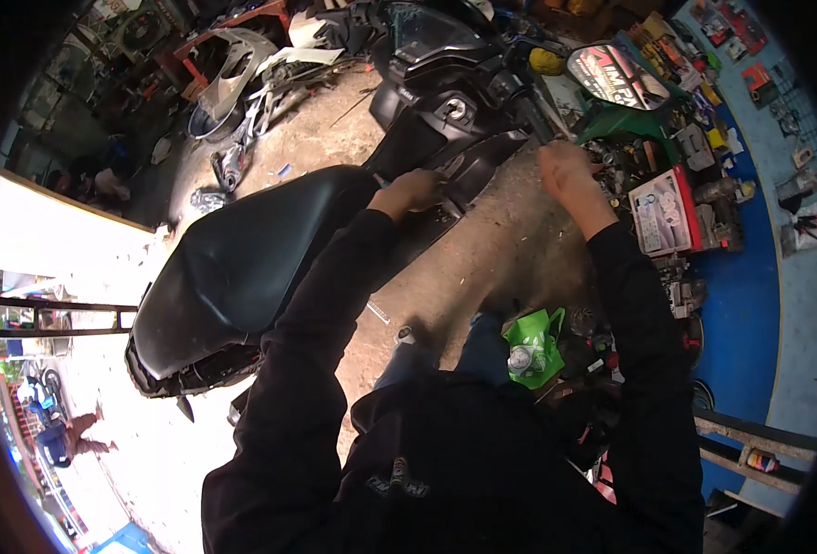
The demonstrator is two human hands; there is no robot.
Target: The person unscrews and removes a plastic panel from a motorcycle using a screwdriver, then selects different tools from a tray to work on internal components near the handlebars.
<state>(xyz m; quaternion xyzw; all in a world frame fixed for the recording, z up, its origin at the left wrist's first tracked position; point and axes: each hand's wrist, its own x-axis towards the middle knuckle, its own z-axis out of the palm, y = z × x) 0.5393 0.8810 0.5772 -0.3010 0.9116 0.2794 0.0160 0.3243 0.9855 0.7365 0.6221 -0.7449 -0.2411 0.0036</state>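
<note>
Two hands: my left hand (415, 191) clutches the glossy black plastic scooter panel (468, 166); right hand (563, 166) fisted, contents unclear; the panel could crack if I wrench it

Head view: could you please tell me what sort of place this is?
Most likely a motorbike repair workshop: a scooter with its panels off stands on a dirt floor, loose fairings lie behind it, and cluttered parts line a blue wall.

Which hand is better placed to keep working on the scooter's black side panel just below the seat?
Left, probably: the left hand already rests on the black side panel beside the seat, while the right hand is raised off it.
</note>
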